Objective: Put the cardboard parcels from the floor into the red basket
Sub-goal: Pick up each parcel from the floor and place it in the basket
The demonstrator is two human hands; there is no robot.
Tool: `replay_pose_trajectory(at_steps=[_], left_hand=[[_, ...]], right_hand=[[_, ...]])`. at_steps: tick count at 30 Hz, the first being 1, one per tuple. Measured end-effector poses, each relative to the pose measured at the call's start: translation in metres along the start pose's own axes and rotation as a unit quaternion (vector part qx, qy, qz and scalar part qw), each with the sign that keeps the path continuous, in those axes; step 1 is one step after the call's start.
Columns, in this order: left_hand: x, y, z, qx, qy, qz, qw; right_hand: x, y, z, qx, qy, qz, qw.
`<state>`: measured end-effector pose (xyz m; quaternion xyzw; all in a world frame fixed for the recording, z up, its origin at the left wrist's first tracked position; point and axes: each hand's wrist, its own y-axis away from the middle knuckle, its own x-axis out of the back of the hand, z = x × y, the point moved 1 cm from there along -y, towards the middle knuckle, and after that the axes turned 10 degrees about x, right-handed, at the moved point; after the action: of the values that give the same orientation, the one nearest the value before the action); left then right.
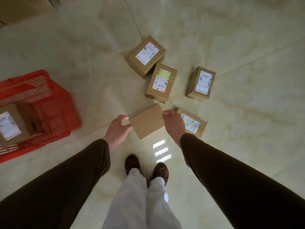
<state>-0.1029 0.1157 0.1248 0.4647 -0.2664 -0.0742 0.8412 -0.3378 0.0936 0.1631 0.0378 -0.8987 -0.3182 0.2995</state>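
Both hands flank the plain parcel (147, 122) by the feet: left hand (117, 128) with fingers apart at its edge, right hand (172, 122) curled, grip unclear. Squeeze opposite sides evenly, then carry it left to the red basket (54, 103).

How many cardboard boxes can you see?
6. One plain box between the left hand and right hand, four labelled ones on the floor, one in the red basket. More may hide there.

Parcel depot, labelled parcels (146, 56), tiled floor (247, 129)
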Motion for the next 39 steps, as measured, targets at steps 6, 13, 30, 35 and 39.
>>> replay_pose_trajectory(at_steps=[6,13,30,35,39], left_hand=[[-0.027,-0.037,-0.007,0.078,0.077,0.015,0.994],[-0.064,-0.092,-0.025,0.169,0.151,0.036,0.973],[-0.081,-0.091,-0.018,0.205,0.347,0.073,0.912],[-0.022,-0.037,0.000,0.143,0.363,0.152,0.908],[0.021,0.004,0.007,0.116,0.365,0.172,0.908]], right_hand=[[-0.009,-0.051,0.016,-0.022,-0.033,-0.058,0.998],[-0.040,-0.120,0.045,-0.055,-0.023,-0.093,0.994],[-0.040,-0.137,0.043,-0.024,-0.037,-0.120,0.992],[-0.020,-0.098,-0.022,0.036,-0.080,-0.094,0.992],[-0.018,-0.070,-0.067,0.063,-0.093,-0.092,0.989]])
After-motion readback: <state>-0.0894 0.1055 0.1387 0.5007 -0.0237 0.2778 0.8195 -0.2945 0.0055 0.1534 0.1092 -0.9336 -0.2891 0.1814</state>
